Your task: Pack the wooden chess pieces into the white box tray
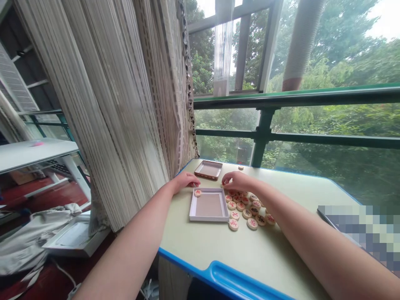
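- Left hand (186, 180): fingers bent by the box's (209, 218) far edge, grip unclear.
- Right hand (238, 181): fingers curled, whether on anything I can't tell.
- Pieces (246, 213) crowd the surface (193, 239) beside the box; curtain (121, 108) left, railing (293, 99) beyond.

whether the right hand (236, 181) pinches a piece is too small to tell; its forearm (290, 223), cut off at four o'clock, partly hides some round pieces (270, 219). at one o'clock from the box (209, 218), the lone piece (241, 167) is too small to read. a pixelated object (364, 233) at four o'clock is unreadable. the bottom edge cuts off the left forearm (129, 243) at seven o'clock and the blue ledge (240, 277) at five.
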Tool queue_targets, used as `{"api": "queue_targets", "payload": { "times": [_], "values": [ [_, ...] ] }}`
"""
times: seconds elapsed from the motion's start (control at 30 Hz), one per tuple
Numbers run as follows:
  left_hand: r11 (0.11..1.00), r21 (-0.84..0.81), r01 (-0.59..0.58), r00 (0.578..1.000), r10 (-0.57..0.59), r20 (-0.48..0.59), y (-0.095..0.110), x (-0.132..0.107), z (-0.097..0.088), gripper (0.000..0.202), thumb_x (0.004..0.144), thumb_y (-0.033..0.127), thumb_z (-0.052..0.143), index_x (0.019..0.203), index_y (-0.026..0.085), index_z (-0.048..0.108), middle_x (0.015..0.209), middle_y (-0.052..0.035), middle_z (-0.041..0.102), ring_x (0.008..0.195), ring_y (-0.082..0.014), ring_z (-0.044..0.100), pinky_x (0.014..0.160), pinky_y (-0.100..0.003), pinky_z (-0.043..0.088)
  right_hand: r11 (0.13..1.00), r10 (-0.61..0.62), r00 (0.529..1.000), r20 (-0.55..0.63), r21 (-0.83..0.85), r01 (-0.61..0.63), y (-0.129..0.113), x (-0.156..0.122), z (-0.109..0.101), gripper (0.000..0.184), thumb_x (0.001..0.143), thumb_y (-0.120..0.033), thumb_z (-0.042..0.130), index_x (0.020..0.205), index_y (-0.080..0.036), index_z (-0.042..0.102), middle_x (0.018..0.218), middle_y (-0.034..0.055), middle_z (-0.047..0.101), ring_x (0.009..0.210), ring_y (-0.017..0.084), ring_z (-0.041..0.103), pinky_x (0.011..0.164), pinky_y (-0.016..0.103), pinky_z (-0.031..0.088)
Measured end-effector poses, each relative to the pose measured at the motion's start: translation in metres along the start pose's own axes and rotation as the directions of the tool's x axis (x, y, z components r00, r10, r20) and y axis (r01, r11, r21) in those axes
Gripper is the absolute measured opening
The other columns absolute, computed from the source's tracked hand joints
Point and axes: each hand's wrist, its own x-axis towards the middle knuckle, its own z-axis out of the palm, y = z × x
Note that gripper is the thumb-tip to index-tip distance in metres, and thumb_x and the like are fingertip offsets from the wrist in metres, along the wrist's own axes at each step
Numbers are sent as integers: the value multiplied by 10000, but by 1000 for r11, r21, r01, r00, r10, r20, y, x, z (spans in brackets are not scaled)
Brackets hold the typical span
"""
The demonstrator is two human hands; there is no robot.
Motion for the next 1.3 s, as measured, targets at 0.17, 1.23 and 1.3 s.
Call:
{"api": "queue_targets", "payload": {
  "times": [0.17, 1.23, 1.3],
  "values": [
    [1000, -9, -3, 1000, 3, 7, 2, -3, 1, 138, 586, 252, 647, 620, 127, 695, 656, -52, 665, 621, -115, 539, 650, -248, 446, 999, -12, 1000, -11, -30, 12, -1, 2, 2, 269, 698, -254, 604, 950, -209, 689, 956, 18, 691, 797, 159, 619, 685, 224, 445],
    [998, -30, 56, 980, -49, 192, 4, -6, -7, 165, 558, 41, 609, 627, 145, 717, 610, -14, 674, 661, -132, 601, 788, -273, 457, 961, -235, 946, -225, -203, 190, -86, -11, 50, 312, 855, -422, 451, 949, -233, 679, 924, 56, 648, 774, 167, 589, 601, 241, 388],
    [998, -29, 55, 976, -48, 214, 5, -7, -8, 164, 560, 44, 615, 638, 143, 720, 618, -17, 678, 660, -132, 603, 787, -273, 458, 961, -233, 947, -223, -201, 189, -86, -11, 51, 318, 858, -435, 446, 943, -232, 676, 913, 55, 647, 762, 165, 589, 597, 241, 389]
  ]
}}
